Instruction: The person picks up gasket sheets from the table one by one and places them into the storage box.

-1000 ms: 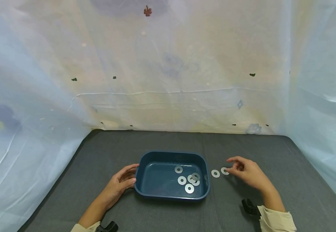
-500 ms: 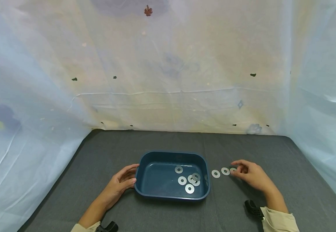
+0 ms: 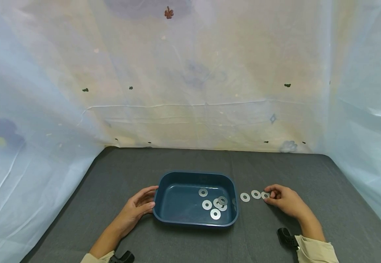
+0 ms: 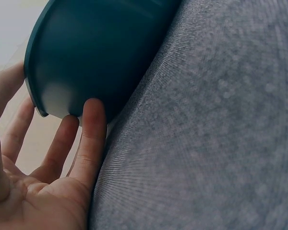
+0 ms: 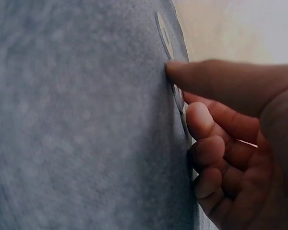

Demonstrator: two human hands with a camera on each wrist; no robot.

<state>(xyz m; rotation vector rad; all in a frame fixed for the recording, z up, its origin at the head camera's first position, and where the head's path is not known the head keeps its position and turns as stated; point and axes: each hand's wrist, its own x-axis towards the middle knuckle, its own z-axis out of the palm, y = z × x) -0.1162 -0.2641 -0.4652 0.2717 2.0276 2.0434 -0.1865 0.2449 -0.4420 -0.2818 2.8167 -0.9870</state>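
A dark blue rectangular tray [image 3: 187, 222] holds several flat metal washers [image 3: 206, 205] toward its right side, some overlapping. My left hand [image 3: 134, 210] rests against the tray's left end, its fingers fairly straight along the outer wall, as the left wrist view also shows. To the right of the tray, three washers lie in a row on the grey cloth. My right hand [image 3: 285, 200] pinches the rightmost washer [image 3: 265, 195] between thumb and index finger, low at the cloth. Beside it are the middle washer [image 3: 255, 194] and the leftmost one [image 3: 245, 197].
Grey cloth [image 3: 190, 243] covers the table. A pale patterned curtain [image 3: 190, 120] rises behind the table and along both sides. Black wrist straps [image 3: 286, 237] and beige sleeves [image 3: 316, 250] show at both forearms.
My right hand has shifted right from the middle washer to the rightmost one, which was hidden at first and now shows between the fingers. The left hand and tray have stayed put.
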